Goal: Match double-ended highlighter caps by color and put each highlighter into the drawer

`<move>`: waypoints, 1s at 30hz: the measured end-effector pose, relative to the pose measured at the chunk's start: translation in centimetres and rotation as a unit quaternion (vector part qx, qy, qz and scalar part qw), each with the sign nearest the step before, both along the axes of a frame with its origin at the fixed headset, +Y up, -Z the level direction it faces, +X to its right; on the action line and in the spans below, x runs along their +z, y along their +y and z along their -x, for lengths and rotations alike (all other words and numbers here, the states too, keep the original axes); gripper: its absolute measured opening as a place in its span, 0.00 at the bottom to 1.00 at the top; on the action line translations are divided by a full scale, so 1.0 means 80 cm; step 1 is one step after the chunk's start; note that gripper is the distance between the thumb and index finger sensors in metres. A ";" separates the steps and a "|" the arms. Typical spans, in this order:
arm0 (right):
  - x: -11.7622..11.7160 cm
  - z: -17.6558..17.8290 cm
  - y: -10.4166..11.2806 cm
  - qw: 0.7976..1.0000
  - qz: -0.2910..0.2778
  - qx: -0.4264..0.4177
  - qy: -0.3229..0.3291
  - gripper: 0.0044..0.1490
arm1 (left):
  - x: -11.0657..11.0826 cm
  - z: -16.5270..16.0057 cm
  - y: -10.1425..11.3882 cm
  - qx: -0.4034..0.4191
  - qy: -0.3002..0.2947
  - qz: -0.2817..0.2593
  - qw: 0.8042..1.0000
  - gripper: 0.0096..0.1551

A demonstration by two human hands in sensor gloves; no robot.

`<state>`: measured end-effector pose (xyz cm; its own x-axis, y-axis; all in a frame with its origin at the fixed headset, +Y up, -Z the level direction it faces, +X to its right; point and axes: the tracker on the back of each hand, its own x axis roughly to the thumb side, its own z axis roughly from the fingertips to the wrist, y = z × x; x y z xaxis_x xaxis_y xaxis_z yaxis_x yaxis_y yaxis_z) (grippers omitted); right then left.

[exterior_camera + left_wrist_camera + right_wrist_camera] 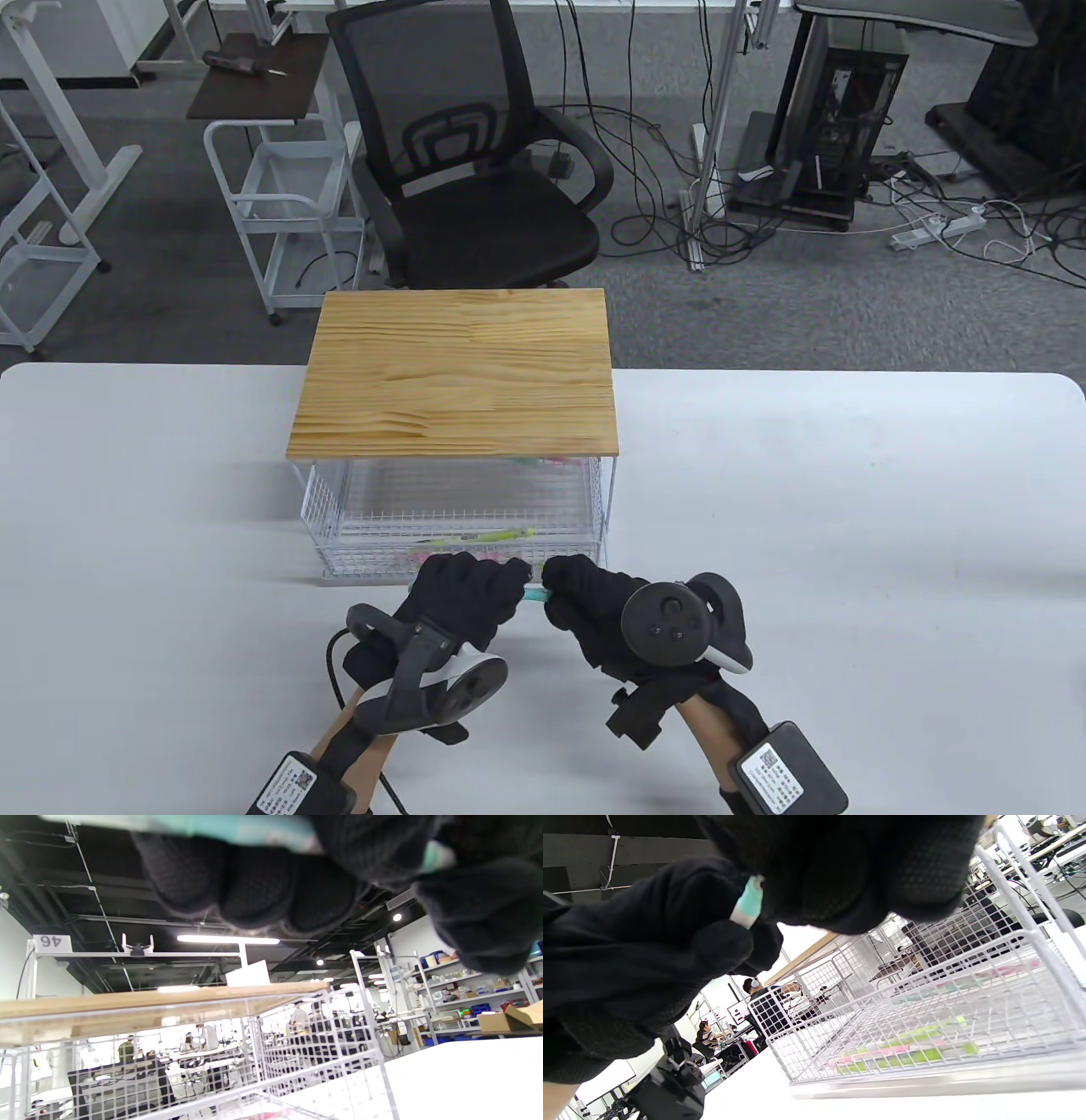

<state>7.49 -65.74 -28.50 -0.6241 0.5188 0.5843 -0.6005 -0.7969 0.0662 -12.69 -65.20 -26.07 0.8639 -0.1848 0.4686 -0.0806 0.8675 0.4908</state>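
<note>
Both gloved hands hold one teal highlighter between them, just in front of the pulled-out white wire drawer. My left hand grips its left part, and my right hand grips its right part. Only a short teal stretch shows between the fists; the teal highlighter also peeks out in the right wrist view and appears blurred as the teal highlighter in the left wrist view. Green and pink highlighters lie inside the drawer, seen also as green highlighters from above.
The wire drawer unit has a wooden top and stands mid-table on the white table. A black office chair is behind the table, and a white cart stands at the back left.
</note>
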 end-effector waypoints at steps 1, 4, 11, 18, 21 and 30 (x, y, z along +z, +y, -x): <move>0.001 0.000 0.001 1.000 -0.002 -0.001 0.001 0.28 | 0.000 0.001 0.000 0.003 -0.002 -0.002 1.000 0.28; 0.003 0.000 0.003 1.000 -0.002 -0.006 0.002 0.28 | 0.002 0.002 0.001 0.015 -0.008 -0.006 1.000 0.28; -0.001 -0.002 0.005 1.000 0.008 -0.006 0.009 0.28 | 0.002 0.001 0.002 0.005 -0.005 -0.006 1.000 0.28; -0.003 -0.026 0.021 0.999 -0.011 -0.008 -0.042 0.29 | 0.000 0.007 0.001 0.004 0.011 0.000 1.000 0.28; -0.007 -0.047 0.035 0.995 -0.032 0.012 -0.091 0.30 | -0.007 0.009 -0.004 0.001 0.026 0.011 1.000 0.28; -0.009 -0.097 0.053 0.985 -0.065 -0.024 -0.160 0.31 | -0.068 -0.001 0.003 -0.010 0.137 0.075 0.988 0.27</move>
